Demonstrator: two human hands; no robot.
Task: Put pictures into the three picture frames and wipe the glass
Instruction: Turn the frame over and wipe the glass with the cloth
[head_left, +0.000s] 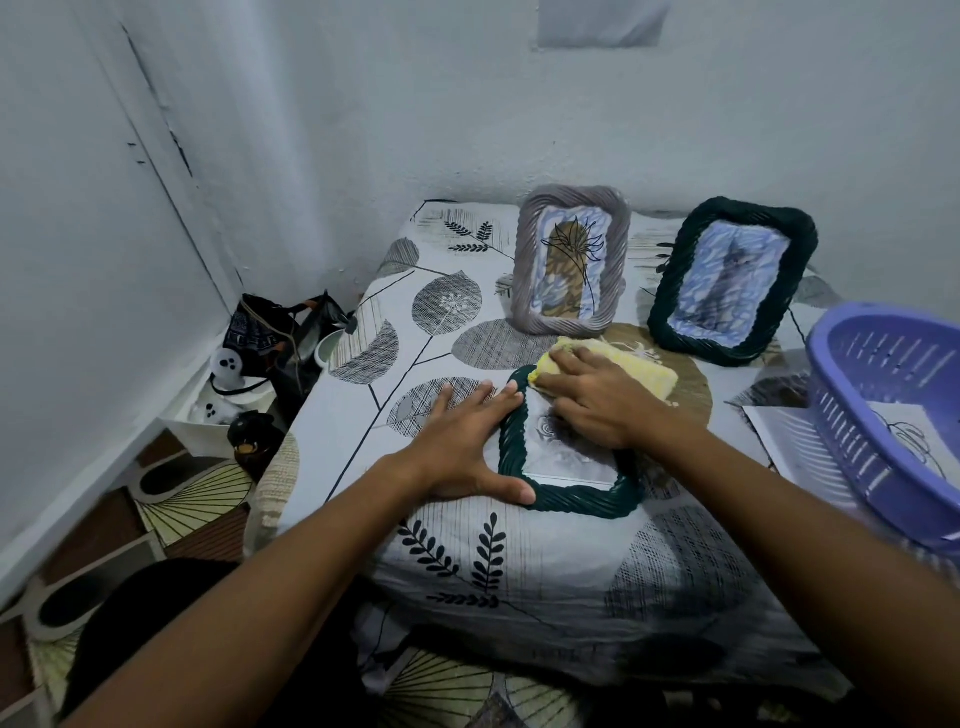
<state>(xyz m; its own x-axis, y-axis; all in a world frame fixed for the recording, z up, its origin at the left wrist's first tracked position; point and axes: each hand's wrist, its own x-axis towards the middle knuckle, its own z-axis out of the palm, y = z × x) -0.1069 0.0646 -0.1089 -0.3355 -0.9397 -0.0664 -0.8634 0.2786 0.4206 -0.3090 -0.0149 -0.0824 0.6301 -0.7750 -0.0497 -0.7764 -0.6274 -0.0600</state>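
Note:
A dark green woven picture frame (571, 501) lies flat on the cloth-covered table, a picture behind its glass. My left hand (462, 441) lies flat with straight fingers along the frame's left edge, thumb at its near left corner. My right hand (597, 395) presses a yellow cloth (634, 364) onto the frame's far end, fingers over the cloth. A grey woven frame (524, 270) stands upright behind with a picture inside. To its right leans a second dark green frame (670, 291), which also has a picture in it.
A purple plastic basket (852, 410) with a drawn sheet inside sits at the table's right edge. Loose paper (779, 436) lies beside it. The leaf-patterned tablecloth (467, 551) covers the table. Bags and small toys (260, 364) are piled on the floor at left against the wall.

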